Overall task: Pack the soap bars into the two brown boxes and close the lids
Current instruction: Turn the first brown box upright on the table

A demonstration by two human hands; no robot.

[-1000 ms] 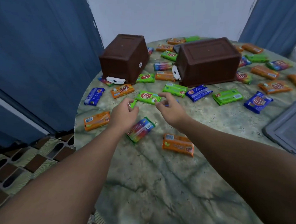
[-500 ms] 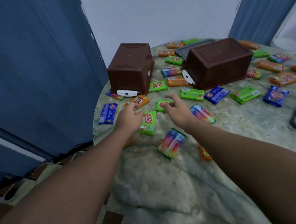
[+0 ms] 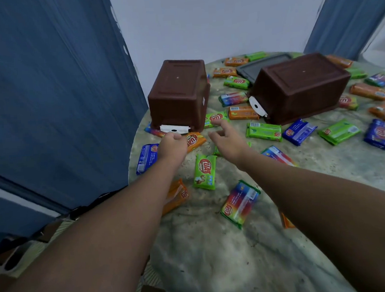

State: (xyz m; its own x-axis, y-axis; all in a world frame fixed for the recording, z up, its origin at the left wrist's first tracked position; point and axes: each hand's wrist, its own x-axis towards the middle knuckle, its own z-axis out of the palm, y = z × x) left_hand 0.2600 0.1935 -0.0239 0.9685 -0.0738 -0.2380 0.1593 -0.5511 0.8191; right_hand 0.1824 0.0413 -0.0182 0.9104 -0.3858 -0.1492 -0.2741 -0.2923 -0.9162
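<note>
Both brown boxes sit upside down on the table (image 3: pixel 217 268), bases up, soaps scattered all round them. Left hand (image 3: pixel 172 144) reaches at the near end of the left box (image 3: pixel 178 94), knuckles just under the white latch (image 3: pixel 174 129); fingers curl out of sight, so cannot tell whether they close on anything. Right hand (image 3: pixel 228 139) hovers spread and empty, fingertips (image 3: pixel 219 123) just short of a green bar (image 3: pixel 214 118) lying against that box's near corner. An orange bar (image 3: pixel 194 141) lies between the two hands, touching the left one's edge. Right box (image 3: pixel 296 87) stands well beyond the right hand, its own latch facing this way; a grey lid (image 3: pixel 258 66) shows behind it. Judgement: the box is thin moulded plastic, light, stiff, smooth-walled, likely to slide on the table rather than tip. Best taken by the two long sides low near the rim, one hand each side, and rolled upright; the latch looks too small and loose to lift by. Bars are wrapped in glossy film, firm, light, slippery in stacks; pinch across the narrow width
</note>
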